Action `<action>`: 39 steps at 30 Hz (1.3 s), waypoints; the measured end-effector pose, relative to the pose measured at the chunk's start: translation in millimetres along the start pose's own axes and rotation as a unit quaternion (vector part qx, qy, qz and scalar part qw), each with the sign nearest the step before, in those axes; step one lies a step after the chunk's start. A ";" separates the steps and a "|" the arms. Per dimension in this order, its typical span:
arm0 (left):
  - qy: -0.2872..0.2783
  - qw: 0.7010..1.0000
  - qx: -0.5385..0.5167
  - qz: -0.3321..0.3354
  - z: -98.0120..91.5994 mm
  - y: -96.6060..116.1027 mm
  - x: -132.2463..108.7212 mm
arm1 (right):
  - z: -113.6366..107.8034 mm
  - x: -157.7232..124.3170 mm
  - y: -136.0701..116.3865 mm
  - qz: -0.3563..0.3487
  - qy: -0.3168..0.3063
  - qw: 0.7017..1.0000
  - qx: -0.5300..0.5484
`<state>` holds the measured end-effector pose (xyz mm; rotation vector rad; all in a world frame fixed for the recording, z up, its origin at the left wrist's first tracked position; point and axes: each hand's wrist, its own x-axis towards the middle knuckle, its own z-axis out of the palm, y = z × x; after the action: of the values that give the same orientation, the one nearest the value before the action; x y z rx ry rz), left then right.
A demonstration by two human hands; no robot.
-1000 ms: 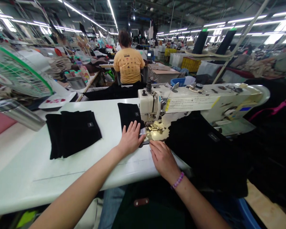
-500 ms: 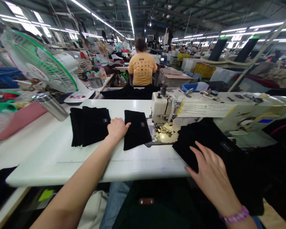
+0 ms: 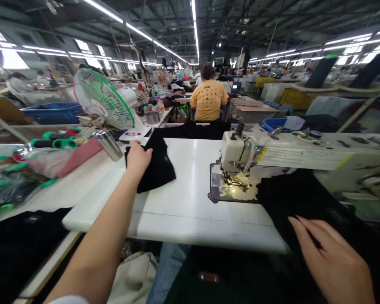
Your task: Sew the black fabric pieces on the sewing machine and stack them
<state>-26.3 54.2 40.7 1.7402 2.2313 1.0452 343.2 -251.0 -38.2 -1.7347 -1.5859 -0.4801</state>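
Black fabric pieces (image 3: pixel 156 166) lie bunched at the left of the white sewing table (image 3: pixel 193 190). My left hand (image 3: pixel 138 157) is closed on them at their upper left, its thumb pointing right. At the right, my right hand (image 3: pixel 332 249) rests against a larger pile of black cloth (image 3: pixel 297 190), fingers close together and pinching at its near edge. Between the hands stands a white sewing machine (image 3: pixel 237 152), with its lit metal plate (image 3: pixel 234 188) below the needle area; no cloth lies under the needle.
A steel flask (image 3: pixel 109 145) and a green-rimmed fan (image 3: pixel 107 99) stand beyond my left hand. Thread spools (image 3: pixel 61 142) and pink cloth (image 3: pixel 80 156) lie at the left. A person in a yellow shirt (image 3: pixel 208 99) sits ahead, facing away.
The view has turned left. My left hand has gone left from beside the single labelled piece, which no longer lies near the machine; the left pieces are lifted and bunched. My right hand has moved nearer, fingers closing.
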 end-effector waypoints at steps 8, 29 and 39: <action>-0.494 0.794 -0.334 0.121 -14.8 38.7 -136.4 | 0.7 21.3 -82.2 -0.091 0.051 0.995 0.012; -0.437 0.728 -0.528 0.004 -28.4 67.2 -232.6 | 23.8 28.7 -118.5 0.121 -0.030 0.924 0.363; -0.461 0.715 -0.519 -0.089 -14.2 70.2 -203.8 | 20.2 37.2 -104.3 0.383 -0.106 0.631 0.666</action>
<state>90.6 -127.2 29.9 1.0473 0.8215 0.7957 244.9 -213.0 1.3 -0.9845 -0.6585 1.1283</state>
